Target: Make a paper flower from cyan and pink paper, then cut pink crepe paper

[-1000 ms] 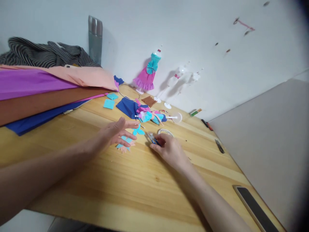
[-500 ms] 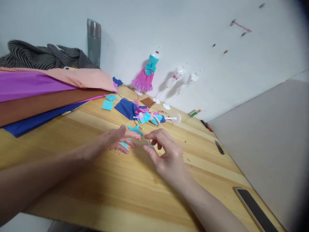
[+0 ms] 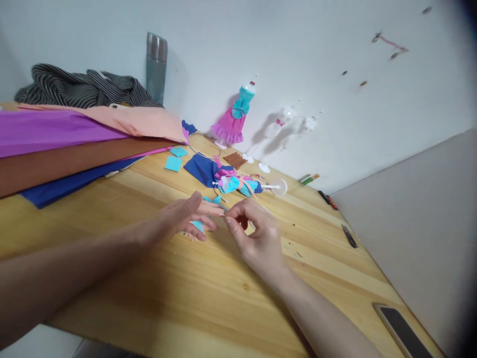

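Observation:
My left hand [image 3: 182,216] is held over the table with its fingers stretched out and apart. A small pale sliver [image 3: 222,215] shows at its index fingertip. Thumb and forefinger of my right hand [image 3: 259,236] pinch together right at that fingertip, closed on the sliver; its exact kind is too small to tell. Behind the hands lies a miniature dress form [image 3: 238,185] in turquoise, pink and blue paper, its white stand pointing right. Turquoise paper pieces [image 3: 197,226] lie beneath my left fingers, partly hidden.
Stacked coloured paper sheets [image 3: 67,144] cover the left side, near a striped cloth [image 3: 85,89] and a bottle [image 3: 156,69]. A dressed form [image 3: 234,117] and two bare white forms [image 3: 285,115] stand by the wall. A cutter [image 3: 349,236] and phone [image 3: 404,330] lie right.
My right thumb and forefinger have closed from a gap into a pinch at the left index fingertip. The left hand stays spread. The whole view has shifted slightly.

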Demonstrator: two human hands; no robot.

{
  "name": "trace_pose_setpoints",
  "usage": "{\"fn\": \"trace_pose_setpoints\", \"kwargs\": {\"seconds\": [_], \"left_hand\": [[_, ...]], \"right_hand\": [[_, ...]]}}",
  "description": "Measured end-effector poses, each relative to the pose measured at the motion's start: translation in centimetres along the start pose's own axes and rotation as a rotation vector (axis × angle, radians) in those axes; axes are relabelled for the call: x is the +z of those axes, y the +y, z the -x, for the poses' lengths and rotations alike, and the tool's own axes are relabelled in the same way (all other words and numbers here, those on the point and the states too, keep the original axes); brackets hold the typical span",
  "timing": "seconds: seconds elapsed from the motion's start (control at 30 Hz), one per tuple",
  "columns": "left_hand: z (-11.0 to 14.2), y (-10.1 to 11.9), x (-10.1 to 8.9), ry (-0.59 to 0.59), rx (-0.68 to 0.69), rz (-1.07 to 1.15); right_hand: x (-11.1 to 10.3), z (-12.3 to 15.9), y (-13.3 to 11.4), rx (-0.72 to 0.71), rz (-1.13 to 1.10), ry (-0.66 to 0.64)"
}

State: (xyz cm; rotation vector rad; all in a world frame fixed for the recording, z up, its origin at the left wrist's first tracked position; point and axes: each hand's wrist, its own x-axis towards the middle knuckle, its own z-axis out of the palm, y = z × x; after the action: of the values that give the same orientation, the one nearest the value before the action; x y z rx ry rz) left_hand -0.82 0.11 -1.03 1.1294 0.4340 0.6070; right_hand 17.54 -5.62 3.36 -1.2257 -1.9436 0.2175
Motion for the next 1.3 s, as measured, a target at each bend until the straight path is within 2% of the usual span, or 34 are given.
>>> {"fn": "trace_pose_setpoints", "kwargs": {"seconds": [0.33, 0.53, 0.7, 0.83, 1.0, 1.13, 1.3], "left_hand": [[0.7, 1.5, 1.5, 0.01, -0.049, 0.026], [0.5, 1.8, 1.4, 0.031, -0.086, 0.044], [0.1, 1.1, 1.0, 0.045, -0.061, 0.025], [-0.1, 0.5, 0.5, 0.081, 0.026, -0.06], [0.0, 1.2, -0.2, 0.226, 0.085, -0.056], [0.3, 2.1, 0.2, 0.358, 0.092, -0.1], [0.4, 1.7, 1.2, 0.294, 0.164, -0.107]], "right_hand": [[0.2, -0.1, 0.6, 0.294, -0.29, 0.019], [0.2, -0.3, 0.6, 0.339, -0.429, 0.026], [0.1, -0.3, 0.5, 0.354, -0.452, 0.002], [0.0, -0.2, 0.5, 0.368, -0.454, 0.001], [-0.2, -0.1, 0.6, 0.438, -0.506, 0.002], [0.1, 0.1, 0.8, 0.503, -0.585, -0.041], [0.9, 0.3, 0.7, 0.539, -0.611, -0.074]]}}
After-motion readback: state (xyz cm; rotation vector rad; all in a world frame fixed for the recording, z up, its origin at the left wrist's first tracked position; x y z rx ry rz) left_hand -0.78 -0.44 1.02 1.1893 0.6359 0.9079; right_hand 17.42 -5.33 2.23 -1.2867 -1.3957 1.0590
